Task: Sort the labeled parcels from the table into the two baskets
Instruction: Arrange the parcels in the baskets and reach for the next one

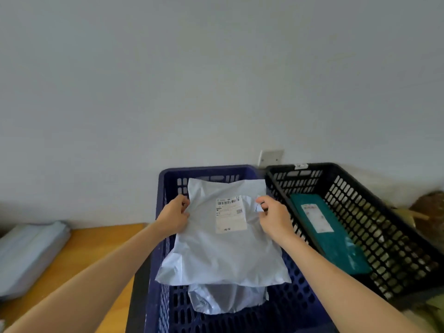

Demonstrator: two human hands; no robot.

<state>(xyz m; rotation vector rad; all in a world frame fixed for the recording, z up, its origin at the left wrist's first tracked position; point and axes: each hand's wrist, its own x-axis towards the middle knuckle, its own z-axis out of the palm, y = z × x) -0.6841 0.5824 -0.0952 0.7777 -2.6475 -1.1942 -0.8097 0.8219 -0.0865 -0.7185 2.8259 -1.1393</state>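
**Grey parcel held over the blue basket**

The wooden bench point(96, 248) ran along the left and carried a stack of pale parcels point(28, 255) at its left end. To its right stood the blue basket point(206, 169). Right of that, the black basket point(374, 219) held a teal parcel point(336, 241).

The grey parcel point(216, 255) hung over the blue basket with its label point(230, 215) facing up. Its near end drooped above a second grey parcel point(225, 299) lying on the basket floor.

The left hand point(174, 218) gripped the parcel's left edge, its fingers point(185, 203) curled into a pinch. The right hand point(274, 217) pinched the right edge just beside the label.

The step in hand looked like laying the parcel in the blue basket. To do it well, the drooping near end should settle on the parcel below first. The far end should then come down level, label up. Both pinches should let go together, so the soft bag neither folded nor slid against a wall.
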